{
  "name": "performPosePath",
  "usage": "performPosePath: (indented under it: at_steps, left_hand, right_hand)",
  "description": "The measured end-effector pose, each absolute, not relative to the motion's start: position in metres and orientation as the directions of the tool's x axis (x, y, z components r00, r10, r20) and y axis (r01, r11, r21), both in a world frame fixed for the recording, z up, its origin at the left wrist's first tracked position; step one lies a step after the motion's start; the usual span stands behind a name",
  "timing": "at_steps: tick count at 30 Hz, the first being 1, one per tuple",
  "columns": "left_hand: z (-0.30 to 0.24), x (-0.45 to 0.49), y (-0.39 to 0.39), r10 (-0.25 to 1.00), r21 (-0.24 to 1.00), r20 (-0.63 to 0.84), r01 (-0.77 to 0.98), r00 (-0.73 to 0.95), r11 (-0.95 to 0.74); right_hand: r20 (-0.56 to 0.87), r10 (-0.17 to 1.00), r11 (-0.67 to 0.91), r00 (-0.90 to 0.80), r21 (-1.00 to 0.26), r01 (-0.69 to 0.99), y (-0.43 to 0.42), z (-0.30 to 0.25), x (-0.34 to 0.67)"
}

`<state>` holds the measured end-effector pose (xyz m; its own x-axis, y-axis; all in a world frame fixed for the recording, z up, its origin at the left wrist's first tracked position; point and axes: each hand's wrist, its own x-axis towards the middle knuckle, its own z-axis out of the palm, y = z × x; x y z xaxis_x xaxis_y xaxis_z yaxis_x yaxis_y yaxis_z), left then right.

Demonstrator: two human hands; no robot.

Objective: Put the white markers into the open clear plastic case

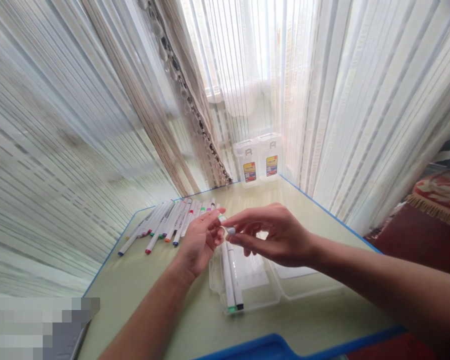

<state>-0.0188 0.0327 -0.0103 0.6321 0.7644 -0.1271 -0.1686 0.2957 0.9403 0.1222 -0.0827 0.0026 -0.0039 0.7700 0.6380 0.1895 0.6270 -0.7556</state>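
Observation:
Over the table, a white marker is held between my two hands, with a pale grey end and a bit of green showing. My left hand has its fingers closed around it. From the other side, the thumb and index finger of my right hand pinch the marker, its other fingers curled below. Beneath them lies an open clear plastic case. Two white markers, one green-ended and one black-ended, lie side by side along its left side; their far ends are partly hidden by my hands.
Several loose markers with coloured ends lie spread at the table's back left. Two clear cases with labels stand upright at the far corner. The pale green table has a blue edge, with striped string curtains around it.

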Motion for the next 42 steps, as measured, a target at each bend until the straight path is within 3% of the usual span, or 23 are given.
performPosePath:
  at_steps: [6, 18, 22, 26, 35, 42]
  left_hand:
    - [-0.011, -0.019, 0.033, 0.771, 0.934, -0.131, -0.183, 0.624, 0.307]
    - [-0.008, -0.019, 0.032, 0.745, 0.889, -0.18, -0.218, 0.642, 0.403]
    - [-0.003, -0.019, 0.033, 0.789, 0.855, -0.122, -0.34, 0.603, 0.392]
    - [-0.004, -0.021, 0.035, 0.804, 0.864, 0.032, -0.421, 0.594, 0.277]
    - [-0.006, -0.02, 0.031, 0.787, 0.942, 0.181, -0.334, 0.59, 0.034]
    - [-0.011, -0.019, 0.034, 0.772, 0.967, 0.201, -0.249, 0.603, -0.058]
  right_hand:
    - [0.694, 0.719, 0.672, -0.031, -0.683, 0.287, -0.084, 0.002, 0.123]
    - [0.738, 0.67, 0.719, -0.079, -0.618, 0.32, -0.086, 0.004, 0.121]
    - [0.637, 0.749, 0.653, -0.183, -0.663, 0.367, -0.089, 0.004, 0.123]
    - [0.493, 0.863, 0.489, -0.107, -0.765, 0.42, -0.083, -0.004, 0.125]
    - [0.241, 0.97, 0.237, 0.032, -0.967, 0.096, -0.07, -0.012, 0.129]
    - [0.179, 0.982, 0.176, 0.053, -0.982, 0.061, -0.068, -0.011, 0.127]
